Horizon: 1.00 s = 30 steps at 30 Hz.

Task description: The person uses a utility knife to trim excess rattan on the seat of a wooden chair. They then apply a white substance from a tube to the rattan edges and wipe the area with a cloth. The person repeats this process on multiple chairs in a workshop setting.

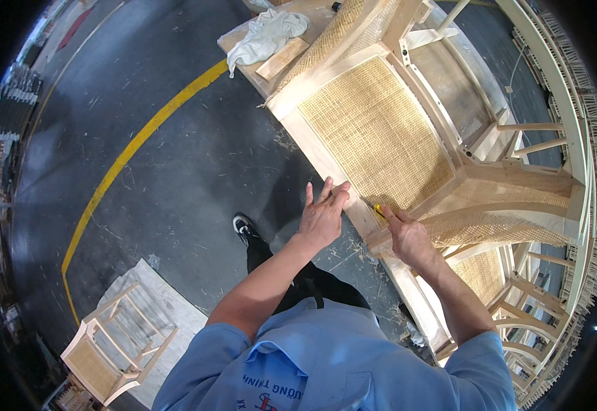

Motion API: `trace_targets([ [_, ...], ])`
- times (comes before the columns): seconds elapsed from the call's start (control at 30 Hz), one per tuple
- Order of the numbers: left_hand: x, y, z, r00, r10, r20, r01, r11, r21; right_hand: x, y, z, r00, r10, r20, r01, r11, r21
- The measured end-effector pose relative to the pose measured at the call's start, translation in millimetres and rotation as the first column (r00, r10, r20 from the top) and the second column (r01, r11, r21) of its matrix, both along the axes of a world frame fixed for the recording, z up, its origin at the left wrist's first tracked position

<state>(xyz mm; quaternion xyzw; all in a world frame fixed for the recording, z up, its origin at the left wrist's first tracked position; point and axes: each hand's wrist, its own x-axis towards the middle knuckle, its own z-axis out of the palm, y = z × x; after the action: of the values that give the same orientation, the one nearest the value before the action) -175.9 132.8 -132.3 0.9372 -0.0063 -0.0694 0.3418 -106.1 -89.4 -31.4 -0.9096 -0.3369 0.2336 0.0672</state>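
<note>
A pale wooden chair frame with a woven cane panel lies in front of me, the panel set inside a wooden border. My left hand rests at the near wooden rail beside the panel, its fingers spread and holding nothing. In my right hand is a small yellow utility knife, gripped between thumb and fingers. Its thin dark end points at the panel's near corner, close to the rail. Most of the knife's handle is hidden by my fingers.
A white cloth and a wood block lie on the worktable at the far left. More chair frames stand to the right. Another chair sits on a pale sheet at lower left. A yellow line curves across the floor.
</note>
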Motion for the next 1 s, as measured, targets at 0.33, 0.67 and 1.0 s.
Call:
trace_targets([
  [0.33,-11,-18,-10,0.992,0.011,0.126,-0.016,0.999,0.039,-44,-7,50,0.958,-0.285,0.036,0.256,0.903,0.346],
  [0.67,-11,-27,-17,0.992,0.072,0.1,-0.066,0.996,-0.063,-41,-12,33,0.954,-0.296,0.048,0.256,0.888,0.382],
  [1.0,-17,-14,-11,0.988,-0.054,0.145,0.062,0.997,-0.054,-6,2,0,0.985,-0.17,0.025,0.161,0.967,0.199],
])
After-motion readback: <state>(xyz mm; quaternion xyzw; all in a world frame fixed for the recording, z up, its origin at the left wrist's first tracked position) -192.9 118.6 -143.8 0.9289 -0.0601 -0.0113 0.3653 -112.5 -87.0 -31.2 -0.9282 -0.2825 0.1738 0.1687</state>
